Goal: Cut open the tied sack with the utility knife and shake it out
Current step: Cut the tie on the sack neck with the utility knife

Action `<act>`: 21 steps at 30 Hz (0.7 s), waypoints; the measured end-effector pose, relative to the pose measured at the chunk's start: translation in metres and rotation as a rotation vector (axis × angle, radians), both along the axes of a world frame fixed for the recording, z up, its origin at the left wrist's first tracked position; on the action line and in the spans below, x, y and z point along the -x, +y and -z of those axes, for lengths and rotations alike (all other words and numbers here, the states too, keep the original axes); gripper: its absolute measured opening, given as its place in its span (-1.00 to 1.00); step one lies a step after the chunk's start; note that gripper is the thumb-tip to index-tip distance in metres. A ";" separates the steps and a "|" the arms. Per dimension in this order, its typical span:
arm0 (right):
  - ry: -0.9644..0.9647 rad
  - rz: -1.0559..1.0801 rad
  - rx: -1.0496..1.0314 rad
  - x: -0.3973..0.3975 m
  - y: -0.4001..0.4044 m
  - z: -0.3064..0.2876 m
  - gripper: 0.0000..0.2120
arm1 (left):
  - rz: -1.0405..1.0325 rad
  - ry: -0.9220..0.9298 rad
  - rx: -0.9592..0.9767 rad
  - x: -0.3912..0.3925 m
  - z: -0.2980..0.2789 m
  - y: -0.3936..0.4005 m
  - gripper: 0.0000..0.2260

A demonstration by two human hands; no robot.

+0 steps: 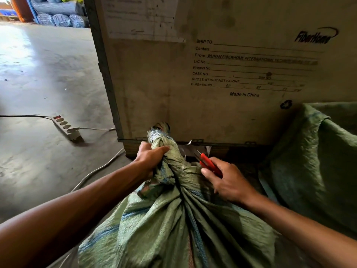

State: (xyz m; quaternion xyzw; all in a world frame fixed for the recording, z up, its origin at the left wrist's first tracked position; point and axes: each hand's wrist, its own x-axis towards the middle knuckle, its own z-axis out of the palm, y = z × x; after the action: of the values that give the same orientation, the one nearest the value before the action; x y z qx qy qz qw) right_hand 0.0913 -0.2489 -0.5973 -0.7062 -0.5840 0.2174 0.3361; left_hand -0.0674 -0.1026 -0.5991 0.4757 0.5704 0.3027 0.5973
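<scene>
- The left hand (149, 158) has its fingers wrapped tight around the gathered neck of the green woven sack (173, 225), just below the bound tip; the fingertips sink into the cloth and are partly hidden by its folds.
- The right hand (229, 182) is closed round a red utility knife (209, 164), thumb along the near side, the other fingers curled beneath and out of sight. The handle's rear end is covered by the palm.
- The knife's tip points up and left toward the sack's neck; the blade is thin, dark and hard to make out against the shadow under the crate, and whether it touches the cloth cannot be told.
- The sack's tip (157, 132) is wound with something pale and shiny, tape or string, too blurred to say which.
- The sack stands on the floor between the forearms, its neck against the lower edge of a plywood crate (146, 84); its bottom is cut off by the lower edge of the picture.
- The crate bears printed shipping text, some of it smudged, and a faded paper sheet whose writing is unreadable.
- A second green sack (316, 161) lies at the right, cut off by the right edge.
- On the concrete floor (38, 74) at left lies a power strip (66, 127) with cables; wrapped bundles (61, 19) sit at the far top left.
</scene>
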 end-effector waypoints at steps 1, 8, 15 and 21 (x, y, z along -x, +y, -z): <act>-0.065 -0.028 -0.010 -0.001 0.000 -0.003 -0.87 | 0.010 -0.020 -0.006 -0.001 -0.002 0.001 -0.53; -0.634 -0.161 -0.068 -0.013 -0.007 -0.006 -0.47 | 0.083 -0.097 0.036 0.006 -0.020 -0.001 -0.59; -0.776 -0.222 -0.061 -0.025 -0.008 0.006 -0.55 | 0.097 -0.067 0.022 0.010 -0.024 -0.002 -0.68; -0.793 -0.223 -0.079 -0.028 -0.011 0.005 -0.59 | 0.089 -0.093 0.039 0.010 -0.023 0.001 -0.71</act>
State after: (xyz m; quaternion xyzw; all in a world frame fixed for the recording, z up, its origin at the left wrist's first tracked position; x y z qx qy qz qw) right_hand 0.1191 -0.2599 -0.6027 -0.6540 -0.7492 -0.0590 0.0865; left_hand -0.0776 -0.1016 -0.5764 0.4742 0.5262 0.2865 0.6451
